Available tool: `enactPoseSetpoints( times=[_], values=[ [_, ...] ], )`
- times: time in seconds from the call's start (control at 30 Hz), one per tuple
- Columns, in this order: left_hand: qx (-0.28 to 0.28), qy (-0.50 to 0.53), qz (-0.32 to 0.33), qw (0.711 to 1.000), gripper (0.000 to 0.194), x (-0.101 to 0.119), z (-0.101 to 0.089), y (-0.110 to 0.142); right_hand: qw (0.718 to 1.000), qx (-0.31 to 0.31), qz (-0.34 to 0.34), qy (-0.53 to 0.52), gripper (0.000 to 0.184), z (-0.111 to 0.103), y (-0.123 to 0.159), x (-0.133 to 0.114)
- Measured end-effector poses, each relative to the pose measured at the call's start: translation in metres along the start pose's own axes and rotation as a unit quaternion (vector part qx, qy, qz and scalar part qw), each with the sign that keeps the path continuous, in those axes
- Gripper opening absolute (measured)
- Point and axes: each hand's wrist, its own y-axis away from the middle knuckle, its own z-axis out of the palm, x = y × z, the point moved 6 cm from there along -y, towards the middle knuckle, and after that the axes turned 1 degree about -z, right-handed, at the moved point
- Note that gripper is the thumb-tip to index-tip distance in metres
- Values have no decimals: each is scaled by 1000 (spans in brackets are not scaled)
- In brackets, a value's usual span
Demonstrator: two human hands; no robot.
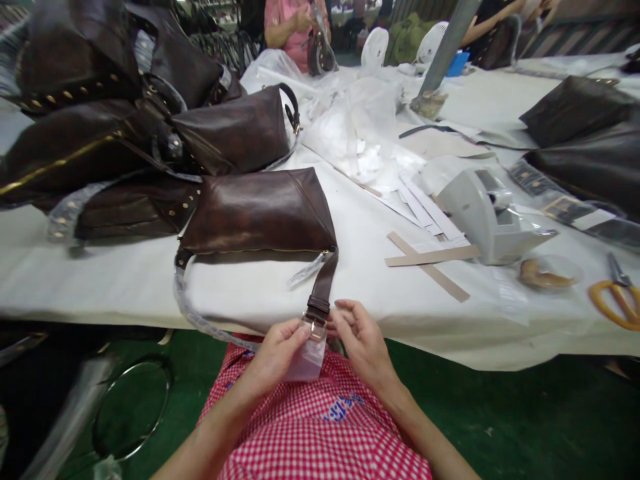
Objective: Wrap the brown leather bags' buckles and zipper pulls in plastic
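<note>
A dark brown leather handbag lies on its side near the table's front edge, its gold zipper facing me. From its right end a wide strap runs down to a gold buckle just past the edge. My left hand pinches a piece of clear plastic film at the buckle, thumb on top. At the buckle's right side, my right hand has its fingertips on the strap edge, with the index finger raised. A plastic-wrapped strap loops from the bag's left end toward my left hand.
More brown bags are piled at the left. Crumpled clear plastic, cardboard strips, a grey tape dispenser, a tape roll and orange-handled scissors occupy the right. A metal pole and co-workers stand beyond.
</note>
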Motion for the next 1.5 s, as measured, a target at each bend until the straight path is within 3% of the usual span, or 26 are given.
enactPoseSetpoints(
  times=[0.1, 0.2, 0.37, 0.9, 1.1, 1.27, 1.5],
  values=[
    [8, -27, 13, 1000, 38, 5, -1, 3, 988, -13, 113, -103, 50, 2, -15, -6],
    [27, -25, 8, 999, 36, 7, -4, 6, 982, -15, 154, -113, 58, 7, -31, -16],
    [33, -8, -6, 999, 36, 12, -7, 9, 981, -52, 128, -135, 41, 19, -51, -21],
    [13, 33, 22, 999, 30, 22, -7, 4, 987, -78, 109, -87, 35, 21, -56, -14],
    [8, 22, 38, 999, 58, 23, -8, 2, 989, -90, 111, -39, 27, 19, -58, -12],
    [41, -9, 27, 999, 73, 28, -10, 0, 991, -86, 101, -5, 23, 19, -57, -12],
    [97, -114, 92, 984, 60, 39, -11, -4, 990, -92, 103, -4, 21, 19, -55, -15]
  ],
)
